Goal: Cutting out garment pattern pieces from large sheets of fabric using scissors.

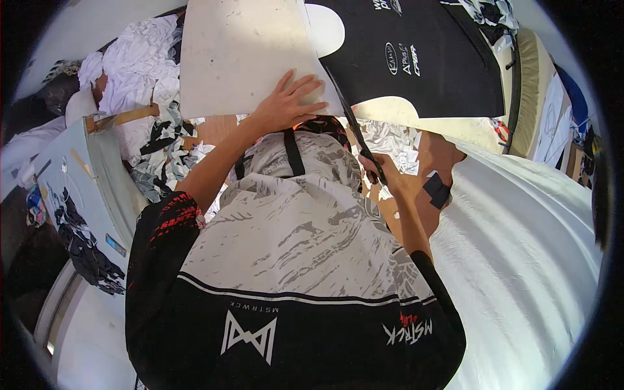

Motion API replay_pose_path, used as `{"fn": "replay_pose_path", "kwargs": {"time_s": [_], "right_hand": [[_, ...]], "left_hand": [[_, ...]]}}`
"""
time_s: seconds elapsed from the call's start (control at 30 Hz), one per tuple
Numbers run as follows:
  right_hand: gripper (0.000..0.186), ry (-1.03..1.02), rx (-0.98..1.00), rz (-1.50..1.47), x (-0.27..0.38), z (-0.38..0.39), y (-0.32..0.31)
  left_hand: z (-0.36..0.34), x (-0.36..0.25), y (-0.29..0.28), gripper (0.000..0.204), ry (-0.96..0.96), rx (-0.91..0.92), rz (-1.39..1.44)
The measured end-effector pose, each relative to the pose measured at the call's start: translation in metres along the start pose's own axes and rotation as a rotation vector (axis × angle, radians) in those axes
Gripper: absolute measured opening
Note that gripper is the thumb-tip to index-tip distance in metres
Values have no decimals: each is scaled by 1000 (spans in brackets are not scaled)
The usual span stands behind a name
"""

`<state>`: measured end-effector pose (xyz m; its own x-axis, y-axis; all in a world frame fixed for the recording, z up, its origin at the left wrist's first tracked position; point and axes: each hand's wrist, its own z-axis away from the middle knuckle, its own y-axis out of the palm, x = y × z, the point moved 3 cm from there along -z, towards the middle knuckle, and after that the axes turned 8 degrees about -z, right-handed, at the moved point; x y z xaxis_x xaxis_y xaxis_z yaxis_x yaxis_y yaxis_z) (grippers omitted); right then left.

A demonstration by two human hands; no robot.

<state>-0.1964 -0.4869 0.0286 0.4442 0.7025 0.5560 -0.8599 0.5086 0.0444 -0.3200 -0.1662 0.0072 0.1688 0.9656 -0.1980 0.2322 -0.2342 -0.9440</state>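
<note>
My left hand [289, 104] lies flat with its fingers spread on a large pale sheet [234, 55] at the table's near edge. In my right hand [389, 174] I grip the handles of long black scissors [357, 130]. Their blades point away from me, along the line where the pale sheet meets a black fabric panel [448, 65] with white printing. Whether the blades are apart is hard to make out. A rounded white area [325, 32] shows beside the panel's left edge, and a cream tabletop [383, 107] shows below it.
White and dark fabric scraps [396, 143] litter the brown floor [445, 153]. A heap of white cloth [140, 65] rises at the far left, above a light board [84, 195]. White sheeting [513, 247] drapes down the right side. A dark square piece [437, 190] lies near my right forearm.
</note>
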Motion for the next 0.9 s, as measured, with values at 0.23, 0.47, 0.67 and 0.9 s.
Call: {"fn": "replay_pose_path", "kwargs": {"time_s": [0.23,0.47,0.67,0.9], "right_hand": [[48,8,-31,-19,24,-21,11],[45,18,-123,62,43,-21,22],[51,-4,-46,-3,58,-20,21],[49,-56,-91,43,80,-31,39]], "left_hand": [[0,13,0,46,-11,26,21],[2,21,-3,45,1,27,57],[1,16,-7,44,2,14,91],[-1,12,-13,51,-10,14,100]]}}
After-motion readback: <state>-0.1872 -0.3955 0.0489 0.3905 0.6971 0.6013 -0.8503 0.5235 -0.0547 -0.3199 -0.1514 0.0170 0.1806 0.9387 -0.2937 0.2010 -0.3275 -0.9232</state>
